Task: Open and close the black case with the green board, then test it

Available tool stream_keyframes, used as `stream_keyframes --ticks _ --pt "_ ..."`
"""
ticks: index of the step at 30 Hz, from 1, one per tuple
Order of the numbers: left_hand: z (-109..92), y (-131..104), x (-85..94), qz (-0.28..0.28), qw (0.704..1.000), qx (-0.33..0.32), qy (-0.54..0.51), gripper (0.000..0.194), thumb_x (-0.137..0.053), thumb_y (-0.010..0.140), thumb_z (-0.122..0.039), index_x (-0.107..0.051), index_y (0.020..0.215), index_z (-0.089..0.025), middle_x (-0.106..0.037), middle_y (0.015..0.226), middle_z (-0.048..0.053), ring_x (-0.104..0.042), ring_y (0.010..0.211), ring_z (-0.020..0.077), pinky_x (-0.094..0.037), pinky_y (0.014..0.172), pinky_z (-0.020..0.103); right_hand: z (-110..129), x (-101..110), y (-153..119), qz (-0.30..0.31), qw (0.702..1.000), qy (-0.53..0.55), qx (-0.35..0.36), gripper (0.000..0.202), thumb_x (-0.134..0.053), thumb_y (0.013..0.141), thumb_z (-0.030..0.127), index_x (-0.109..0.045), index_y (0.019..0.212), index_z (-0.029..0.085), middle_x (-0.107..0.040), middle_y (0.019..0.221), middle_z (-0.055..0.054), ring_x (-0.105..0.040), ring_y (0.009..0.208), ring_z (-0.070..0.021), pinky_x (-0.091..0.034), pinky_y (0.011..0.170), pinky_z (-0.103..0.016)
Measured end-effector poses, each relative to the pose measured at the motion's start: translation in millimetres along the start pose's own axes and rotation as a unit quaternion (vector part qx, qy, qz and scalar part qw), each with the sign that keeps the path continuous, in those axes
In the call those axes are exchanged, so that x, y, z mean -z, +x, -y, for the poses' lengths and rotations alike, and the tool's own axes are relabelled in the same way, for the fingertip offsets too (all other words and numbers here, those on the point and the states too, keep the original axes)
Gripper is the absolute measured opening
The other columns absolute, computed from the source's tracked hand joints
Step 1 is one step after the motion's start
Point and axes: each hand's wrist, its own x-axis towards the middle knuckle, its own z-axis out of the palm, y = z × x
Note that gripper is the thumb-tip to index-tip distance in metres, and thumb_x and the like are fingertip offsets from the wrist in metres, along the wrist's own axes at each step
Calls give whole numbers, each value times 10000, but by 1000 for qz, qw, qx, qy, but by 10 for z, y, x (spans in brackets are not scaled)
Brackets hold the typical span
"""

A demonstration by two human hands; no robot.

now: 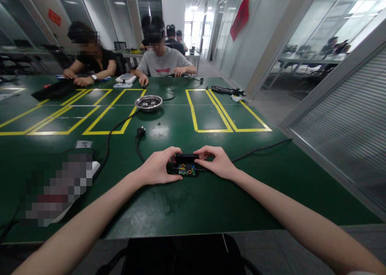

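Observation:
In front of me on the green table lies an opened power adapter, its circuit board [187, 170] showing copper-coloured coils. Behind the board, a black plastic cover half [187, 158] stands tilted up. My left hand [159, 167] curls around the adapter's left end, thumb at the near edge and fingers at the far side. With thumb and fingers, my right hand [218, 162] pinches the right end of the cover half. A black cord [262, 149] runs off to the right. On the left, another cord ends in a mains plug [140, 132].
A metal bowl [148, 103] with small metal parts stands beyond the plug. Yellow tape [214, 130] marks rectangles on the table. A blurred-out object [60, 190] lies at left. Across the table, two people work, near a black tool [227, 91] at right.

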Motion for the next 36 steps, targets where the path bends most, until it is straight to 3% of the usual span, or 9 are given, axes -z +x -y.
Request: stream_keyframes --ticks 12,23,36 --pt "-4 -8 -15 -5 1000 -26 -1 593 -850 709 -324 -541 1206 -228 -698 1060 25 -711 868 219 -562 781 340 16 11 -9 11 999 -6 31 171 -768 850 268 -751 996 178 -763 813 -35 -734 713 -172 -638 691 -314" --pt "17 -5 -2 -7 999 -40 -5 604 -834 737 -329 -543 1256 -231 -692 1120 42 -708 895 216 -579 807 346 -19 -67 -30 -39 995 -52 75 151 -755 893 297 -771 980 175 -774 823 -46 -740 689 -169 -651 669 -294" --pt "34 -9 -10 -1 998 -60 -6 619 -809 778 -344 -535 1323 -238 -679 1177 60 -698 922 216 -571 830 350 23 -19 -41 -12 990 -95 106 98 -724 909 255 -752 972 184 -772 871 -52 -736 721 -168 -642 677 -291"
